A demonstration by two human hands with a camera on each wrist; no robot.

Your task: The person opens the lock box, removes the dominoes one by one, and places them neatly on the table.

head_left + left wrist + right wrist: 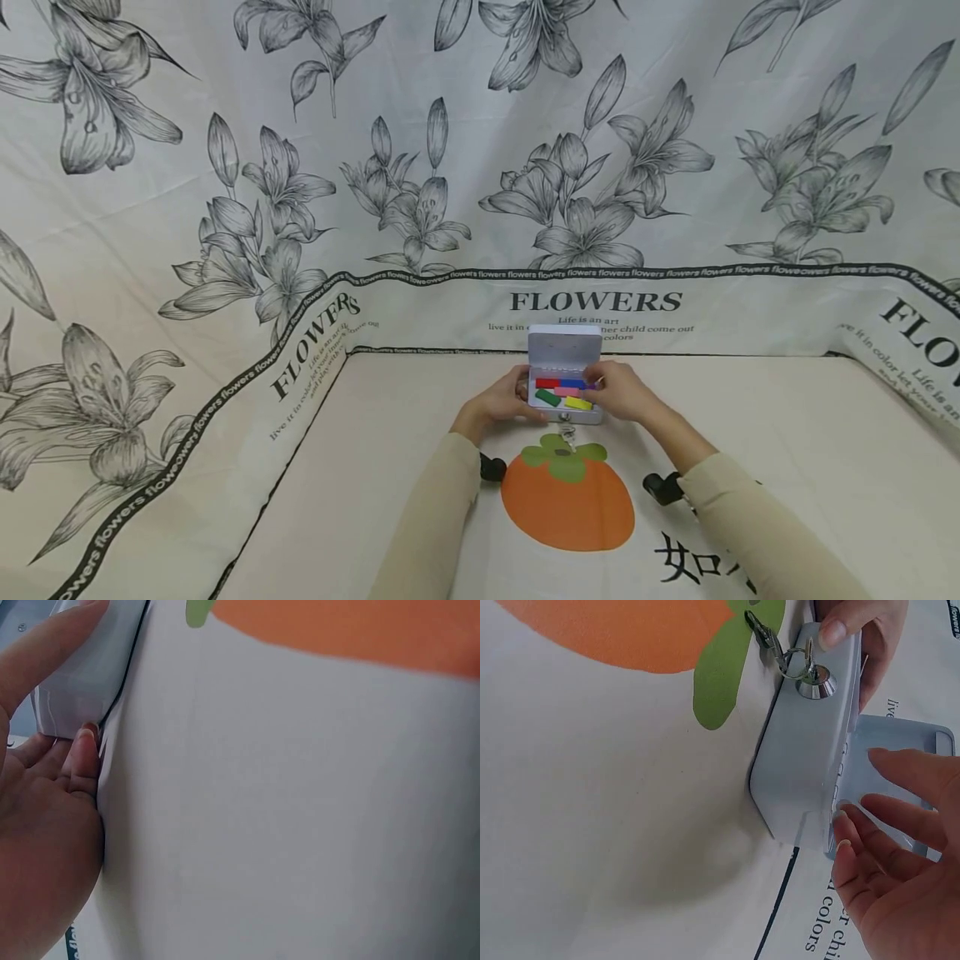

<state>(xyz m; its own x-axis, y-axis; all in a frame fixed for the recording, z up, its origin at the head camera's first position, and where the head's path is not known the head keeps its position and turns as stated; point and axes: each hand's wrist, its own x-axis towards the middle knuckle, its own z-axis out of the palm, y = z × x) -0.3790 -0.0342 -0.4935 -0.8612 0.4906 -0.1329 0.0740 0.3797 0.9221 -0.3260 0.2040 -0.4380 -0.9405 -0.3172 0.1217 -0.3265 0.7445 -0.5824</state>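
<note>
A small pale metal cash box (566, 414) stands with its lid (565, 347) raised. Inside lie small coloured blocks: a red block (547, 383), a blue block (572, 384), a pink block (566, 391), a green block (548, 397) and a yellow block (578, 403). My left hand (506, 397) grips the box's left side, its thumb on the front. My right hand (618, 392) is at the right rim beside the blue block. In the right wrist view that right hand (907, 840) has loosely bent, parted fingers, with nothing seen between them.
Keys on a ring (799, 664) hang from the lock (817, 682) on the box's front. The pale tablecloth has a printed orange persimmon (567, 504) in front of the box. Behind stands a flower-patterned curtain (420, 208). Black wrist devices (663, 489) show under the forearms.
</note>
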